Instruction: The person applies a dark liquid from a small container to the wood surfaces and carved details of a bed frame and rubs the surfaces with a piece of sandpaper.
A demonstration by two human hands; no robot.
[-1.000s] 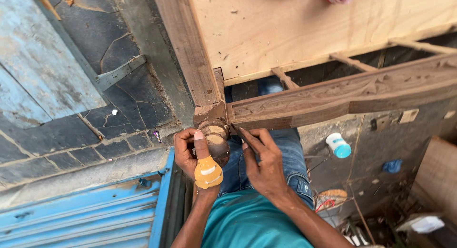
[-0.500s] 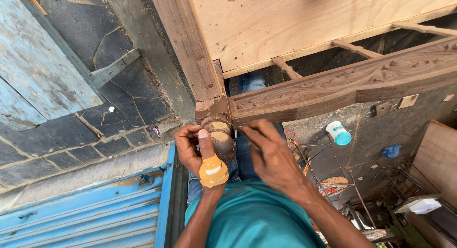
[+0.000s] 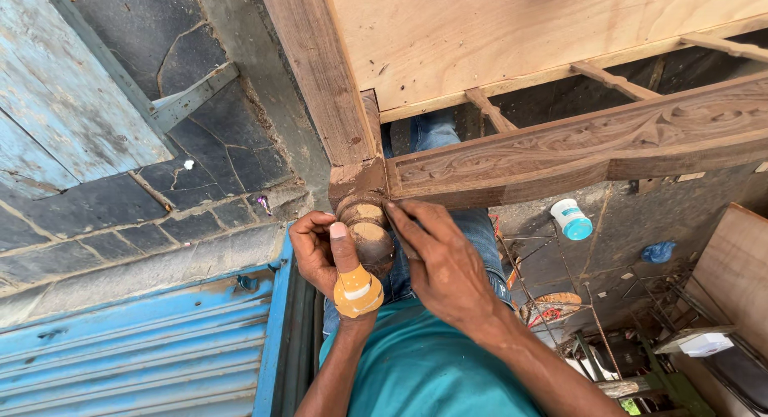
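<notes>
Two big surfaces fill most of the view: a pale plywood panel [image 3: 544,33] set in a dark wooden frame [image 3: 320,73] at the top, and a dark stone floor [image 3: 200,145] with a blue corrugated metal sheet [image 3: 120,345] along the lower left. Next in size is the carved rail [image 3: 576,145], a brown board with leaf relief that runs right from the corner joint. Below that corner hangs the turned wooden leg [image 3: 366,229], a short round post with ringed beads, lying between the person's knees above the teal shirt [image 3: 432,369]. The left hand [image 3: 324,253] wraps the leg from the left, fingers curled round it and the thumb laid up along its front (the thumb base wears a tan bandage [image 3: 358,289]). The right hand [image 3: 444,261] presses on the leg's right side, fingers held close together with the tips at the top bead; whether it pinches something small there I cannot tell. Judging by its look, the leg is solid hardwood, stiff and hard, fixed to a heavy frame, so it will not flex or slip much; the rounded beads give a sure hold when cupped round the middle, while the carved edges of the rail could chip. Smaller things lie beyond on the ground: a white jar with a blue lid [image 3: 571,218] and a blue scrap [image 3: 658,251]
</notes>
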